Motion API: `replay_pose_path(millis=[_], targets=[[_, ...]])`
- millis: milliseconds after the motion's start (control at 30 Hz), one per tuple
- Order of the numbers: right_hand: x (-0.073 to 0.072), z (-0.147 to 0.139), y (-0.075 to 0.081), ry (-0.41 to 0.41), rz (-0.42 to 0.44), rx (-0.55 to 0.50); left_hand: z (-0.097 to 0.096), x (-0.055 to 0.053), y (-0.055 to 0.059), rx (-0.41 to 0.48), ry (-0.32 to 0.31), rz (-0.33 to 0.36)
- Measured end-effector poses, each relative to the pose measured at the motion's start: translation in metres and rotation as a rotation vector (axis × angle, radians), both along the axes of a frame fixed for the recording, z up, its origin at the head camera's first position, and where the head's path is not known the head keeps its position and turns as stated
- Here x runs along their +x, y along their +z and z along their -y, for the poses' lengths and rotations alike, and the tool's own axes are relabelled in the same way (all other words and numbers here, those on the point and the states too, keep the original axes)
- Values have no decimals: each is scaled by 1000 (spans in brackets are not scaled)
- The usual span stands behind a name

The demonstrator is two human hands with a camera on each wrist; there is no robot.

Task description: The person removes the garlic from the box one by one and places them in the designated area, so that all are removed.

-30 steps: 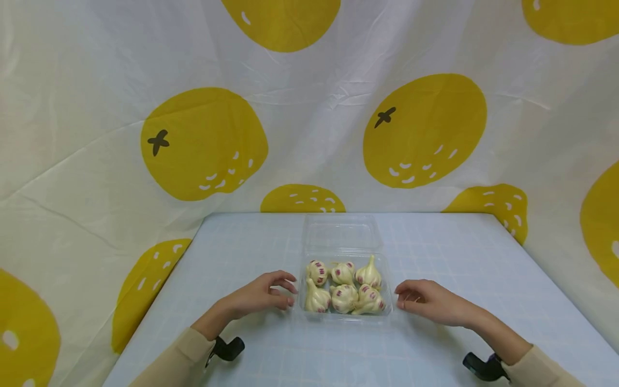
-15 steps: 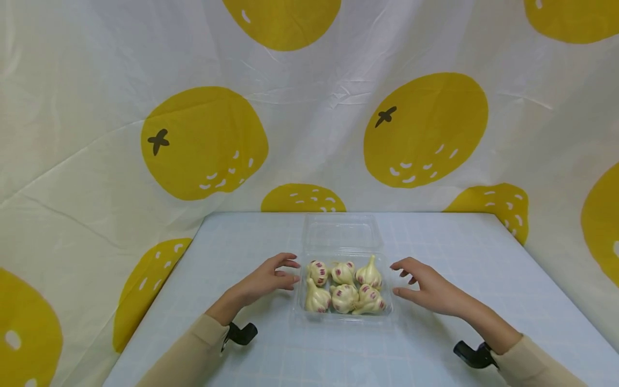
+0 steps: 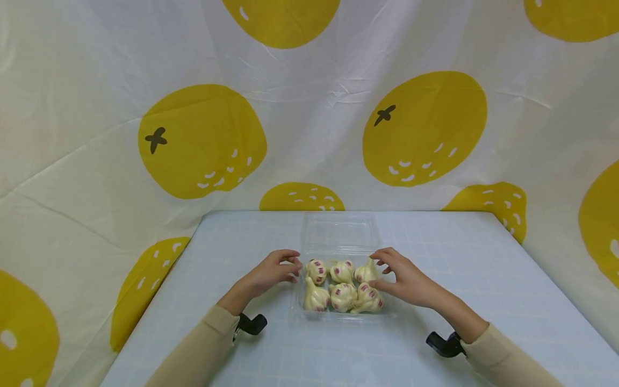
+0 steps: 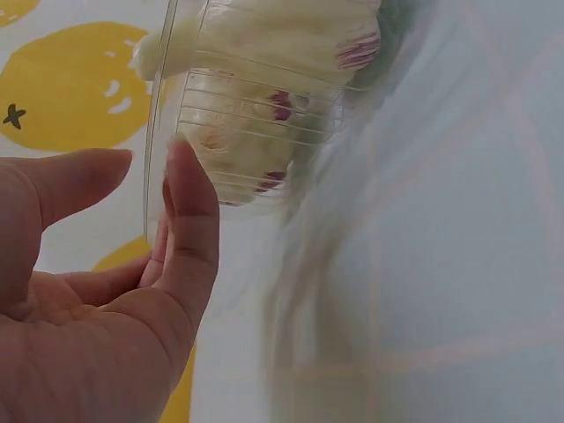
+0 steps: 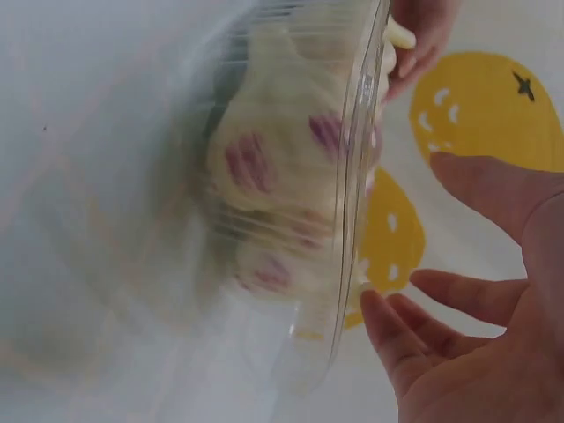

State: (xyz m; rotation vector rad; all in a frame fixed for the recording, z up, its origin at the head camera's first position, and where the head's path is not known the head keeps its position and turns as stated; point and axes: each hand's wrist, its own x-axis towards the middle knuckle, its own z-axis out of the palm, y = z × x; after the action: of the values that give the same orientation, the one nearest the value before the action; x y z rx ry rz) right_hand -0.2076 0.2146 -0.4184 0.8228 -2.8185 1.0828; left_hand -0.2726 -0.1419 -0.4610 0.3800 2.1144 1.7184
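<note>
garlic bulbs: cream, purple streaks | tabletop: pale blue, pinkish grid | backdrop: white, yellow fruits

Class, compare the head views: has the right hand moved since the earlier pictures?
Yes. Against the clear container, the right hand has moved leftward: earlier it was beside the right edge; now it overlaps the back right garlic bulb.

Soft, even light leaves faint shadows on the tabletop, while both wrist views look hazy.
</note>
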Motion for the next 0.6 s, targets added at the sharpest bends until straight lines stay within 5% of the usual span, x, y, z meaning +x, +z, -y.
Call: replay_pose_path(millis=[600], targets=[[-6,48,-2,4,-84,61,-1,-2,4,62,-9,24]])
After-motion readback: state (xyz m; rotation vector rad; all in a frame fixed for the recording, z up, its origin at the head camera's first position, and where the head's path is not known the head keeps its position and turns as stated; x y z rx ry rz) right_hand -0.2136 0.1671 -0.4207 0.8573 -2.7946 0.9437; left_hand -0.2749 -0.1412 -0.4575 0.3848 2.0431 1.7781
